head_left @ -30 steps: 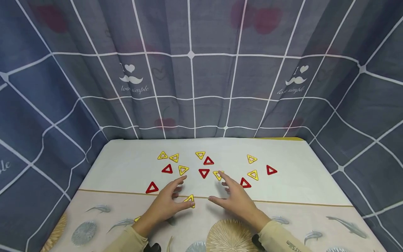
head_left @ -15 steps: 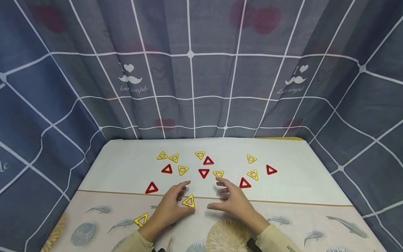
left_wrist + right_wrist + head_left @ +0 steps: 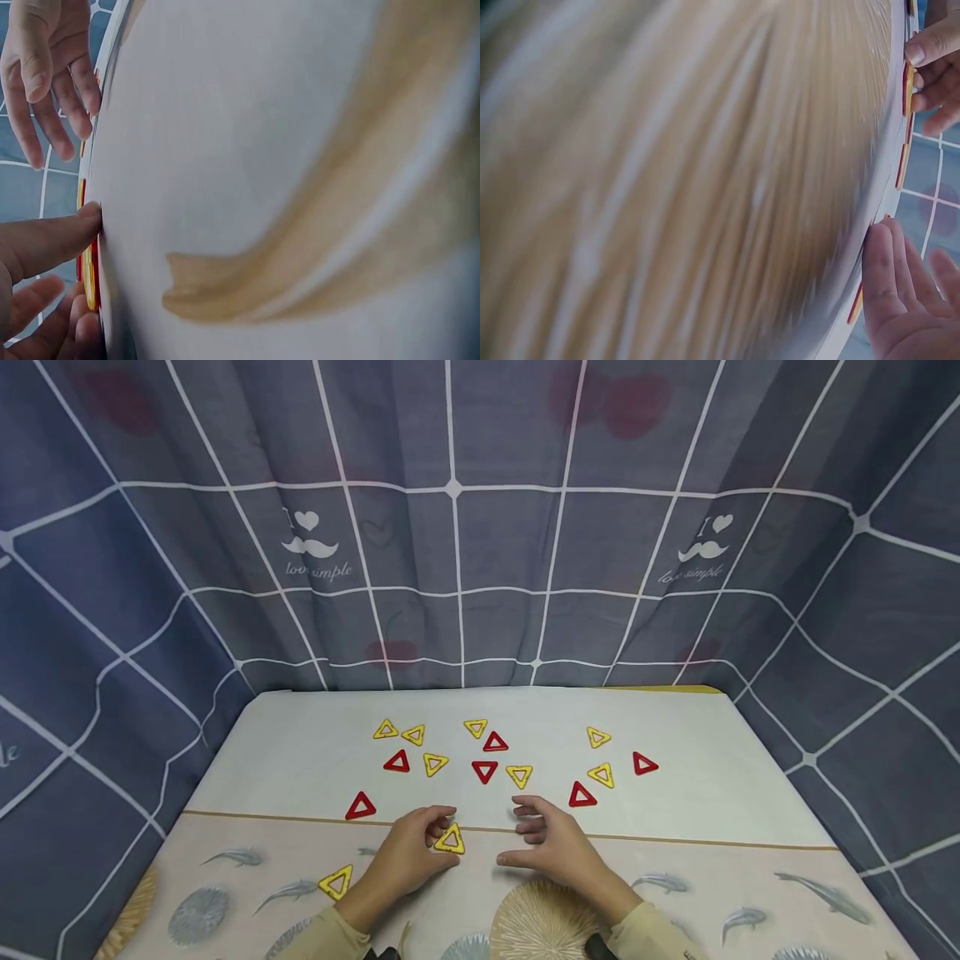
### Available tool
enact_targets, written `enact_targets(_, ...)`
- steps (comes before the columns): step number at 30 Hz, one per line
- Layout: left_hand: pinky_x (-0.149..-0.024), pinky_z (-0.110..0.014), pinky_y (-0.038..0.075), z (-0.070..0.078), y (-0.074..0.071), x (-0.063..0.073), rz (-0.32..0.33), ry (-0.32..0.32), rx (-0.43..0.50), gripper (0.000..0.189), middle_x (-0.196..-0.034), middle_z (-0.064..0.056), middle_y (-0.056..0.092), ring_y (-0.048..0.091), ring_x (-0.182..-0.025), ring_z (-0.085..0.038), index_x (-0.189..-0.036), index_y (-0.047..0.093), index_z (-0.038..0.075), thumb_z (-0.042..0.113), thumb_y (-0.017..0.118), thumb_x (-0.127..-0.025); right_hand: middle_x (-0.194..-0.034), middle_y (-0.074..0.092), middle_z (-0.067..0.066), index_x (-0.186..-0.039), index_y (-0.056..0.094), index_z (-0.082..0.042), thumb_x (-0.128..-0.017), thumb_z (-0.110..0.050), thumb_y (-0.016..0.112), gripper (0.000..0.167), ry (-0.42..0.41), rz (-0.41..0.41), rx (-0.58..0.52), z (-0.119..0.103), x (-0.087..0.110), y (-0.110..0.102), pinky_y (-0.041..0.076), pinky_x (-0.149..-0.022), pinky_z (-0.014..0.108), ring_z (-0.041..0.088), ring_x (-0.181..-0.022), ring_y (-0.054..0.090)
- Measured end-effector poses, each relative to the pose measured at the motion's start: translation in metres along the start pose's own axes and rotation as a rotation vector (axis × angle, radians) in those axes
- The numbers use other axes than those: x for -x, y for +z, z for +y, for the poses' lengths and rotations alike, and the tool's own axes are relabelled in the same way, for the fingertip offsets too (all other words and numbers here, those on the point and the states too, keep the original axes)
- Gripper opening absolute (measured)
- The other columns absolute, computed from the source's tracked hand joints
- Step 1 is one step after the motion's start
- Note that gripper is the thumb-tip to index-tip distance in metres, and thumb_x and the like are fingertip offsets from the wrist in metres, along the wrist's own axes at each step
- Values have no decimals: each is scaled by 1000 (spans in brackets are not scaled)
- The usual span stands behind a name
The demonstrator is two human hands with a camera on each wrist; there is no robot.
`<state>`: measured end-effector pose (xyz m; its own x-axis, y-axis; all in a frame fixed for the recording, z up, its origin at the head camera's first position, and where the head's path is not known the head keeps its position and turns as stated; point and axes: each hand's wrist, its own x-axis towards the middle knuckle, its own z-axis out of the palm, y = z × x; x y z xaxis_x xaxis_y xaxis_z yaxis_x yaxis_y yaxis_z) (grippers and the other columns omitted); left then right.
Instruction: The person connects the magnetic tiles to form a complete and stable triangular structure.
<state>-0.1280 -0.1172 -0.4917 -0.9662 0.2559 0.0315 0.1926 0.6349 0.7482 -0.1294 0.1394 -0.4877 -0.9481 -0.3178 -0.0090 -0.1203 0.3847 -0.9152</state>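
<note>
In the head view my left hand (image 3: 411,852) is loosely curved at the front of the table, beside a yellow triangle frame (image 3: 459,839). Its fingertips and thumb come close to that triangle's left side; whether they touch it I cannot tell. Left of that wrist lies a second yellow triangle (image 3: 345,882). My right hand (image 3: 551,843) faces it with thumb and fingers spread, holding nothing. Just beyond the right fingertips is another yellow triangle (image 3: 519,768). The left wrist view shows the left thumb (image 3: 67,229) above the fingers, with yellow and red edges behind.
Several red and yellow triangles lie scattered farther back on the white tabletop (image 3: 712,793), including a red one (image 3: 361,816) at left and another red one (image 3: 582,803) at right. A grey checked curtain (image 3: 495,543) surrounds the back and sides. Printed fish and shells pattern the front cloth.
Both hands have drawn back a little toward the person. The right forefinger no longer overlaps the yellow triangle beyond it, and the one by the left wrist is now uncovered.
</note>
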Motion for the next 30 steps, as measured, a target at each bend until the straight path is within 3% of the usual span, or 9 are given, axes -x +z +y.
enact_targets(7, -64, -25, 45, -1, 0, -1, 2, 21, -4, 49, -84, 3, 58, 54, -76, -13, -114, 73, 0, 10, 92, -70, -125, 64, 15, -139, 53, -1, -71, -24, 94, 82, 9, -13, -3, 1, 0, -2, 55, -87, 34, 28, -105, 66)
enact_targets(13, -61, -24, 42, 1, -2, -3, -51, 3, -15, 44, -79, 2, 55, 50, -71, -10, -111, 75, 0, 12, 92, -71, -122, 65, 15, -137, 55, 0, -72, -21, 93, 79, -2, -17, -1, 3, 0, -2, 54, -87, 33, 29, -105, 67)
enact_targets(17, -58, -25, 41, 1, -2, -3, -72, 32, -26, 45, -78, 2, 55, 48, -68, -8, -109, 75, 0, 15, 92, -71, -121, 65, 14, -136, 55, 0, -72, -21, 93, 78, -1, -18, -6, 4, 0, -2, 54, -87, 33, 28, -104, 67)
enact_targets(21, -61, -26, 42, 2, 1, -3, -90, 62, -48, 44, -79, 6, 56, 48, -70, -7, -108, 76, 2, 18, 93, -71, -121, 66, 13, -136, 56, -1, -71, -22, 94, 77, 10, -15, 0, 4, -1, -2, 54, -87, 30, 27, -105, 66)
enact_targets(30, -69, -30, 42, 7, 7, -3, -110, 29, -84, 46, -78, 9, 56, 49, -75, -10, -109, 77, 7, 25, 93, -70, -121, 66, 13, -135, 57, 0, -71, -20, 94, 76, 11, -15, -3, 4, 0, -3, 54, -86, 28, 27, -105, 66)
